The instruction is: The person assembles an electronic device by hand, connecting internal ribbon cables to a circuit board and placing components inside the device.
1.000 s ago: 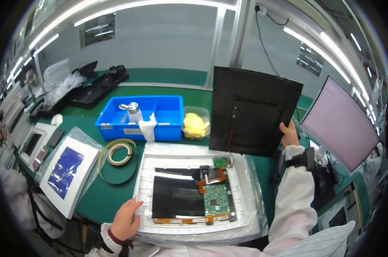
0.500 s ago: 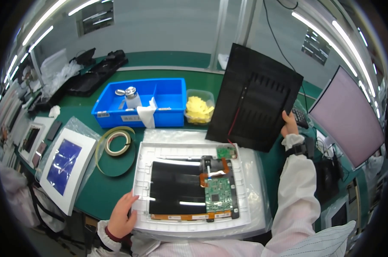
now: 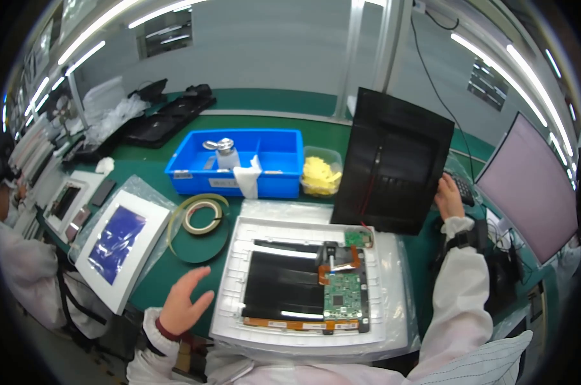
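Observation:
My right hand (image 3: 450, 197) grips the right edge of a large black back cover (image 3: 393, 160), which stands upright at the far right of the work. A thin red wire runs down the cover's inner side to a small green circuit board (image 3: 358, 239). Before me lies a white display housing (image 3: 229, 282), back up, with a black screen panel (image 3: 282, 285), a larger green circuit board (image 3: 343, 296) and orange ribbon cables. My left hand (image 3: 184, 303) hovers just off the housing's left side, fingers apart, holding nothing.
Behind the housing stand a blue divided bin (image 3: 232, 186) with a dispenser bottle and a tub of yellow pieces (image 3: 321, 174). Tape rolls (image 3: 202, 217) and a white framed screen (image 3: 120, 244) lie left. A monitor (image 3: 528, 186) rises at right. Another person (image 3: 30, 263) sits far left.
My left hand has come away from the housing's left edge and its fingers have spread. The black cover has turned more upright in my right hand. The whole view has shifted a little.

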Demonstrator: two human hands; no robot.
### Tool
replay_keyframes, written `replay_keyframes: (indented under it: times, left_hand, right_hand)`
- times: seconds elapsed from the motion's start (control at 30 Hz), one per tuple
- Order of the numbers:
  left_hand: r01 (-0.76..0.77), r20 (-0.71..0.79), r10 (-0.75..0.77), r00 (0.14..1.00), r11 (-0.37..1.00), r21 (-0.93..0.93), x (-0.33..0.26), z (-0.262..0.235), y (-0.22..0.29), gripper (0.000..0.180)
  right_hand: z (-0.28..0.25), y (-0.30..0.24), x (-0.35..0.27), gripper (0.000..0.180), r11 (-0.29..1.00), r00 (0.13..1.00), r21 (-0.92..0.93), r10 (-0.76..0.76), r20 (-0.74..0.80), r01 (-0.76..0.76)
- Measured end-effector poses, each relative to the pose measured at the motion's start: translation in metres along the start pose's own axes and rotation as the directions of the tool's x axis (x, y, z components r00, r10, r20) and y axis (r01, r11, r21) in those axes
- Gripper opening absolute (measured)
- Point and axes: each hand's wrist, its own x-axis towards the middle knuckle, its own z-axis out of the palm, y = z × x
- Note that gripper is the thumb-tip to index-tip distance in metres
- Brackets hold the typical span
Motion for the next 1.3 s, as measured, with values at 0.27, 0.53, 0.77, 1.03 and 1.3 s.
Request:
replay_keyframes:
  times: [0.27, 0.53, 0.77, 1.03, 1.3]
  left_hand:
    - [-0.101, -0.354, 0.204, 0.913, 0.953, 0.287, 0.082, -0.037, -0.041, 0.018]
    - [-0.108, -0.220, 0.229, 0.948, 0.884, 0.455, 0.142, 0.016, -0.067, 0.017]
    - [0.169, 0.046, -0.231, 0.972, 0.549, -0.819, 0.129, 0.029, 0.002, 0.011]
    - [0.038, 0.091, 0.076, 0.993, 0.520, -0.853, 0.076, 0.083, 0.095, 0.008]
    - [-0.615, -0.291, 0.589, 0.754, 0.789, 0.003, 0.118, 0.069, 0.132, 0.016]
  right_hand:
    - [0.002, -0.035, -0.015, 0.040, 0.963, 0.973, -0.222, -0.184, -0.137, 0.151]
    - [0.098, -0.074, -0.070, 0.033, 0.854, 0.887, -0.253, -0.460, 0.043, 0.455]
    - [0.198, -0.067, -0.151, 0.011, 0.930, 0.849, -0.338, 0.062, 0.525, 0.141]
    - [0.254, -0.042, -0.196, 0.028, 0.868, 0.616, -0.159, 0.451, 0.646, -0.470]
    - [0.227, -0.078, -0.143, 0.018, 0.898, 0.529, -0.419, 0.291, 0.797, 0.136]
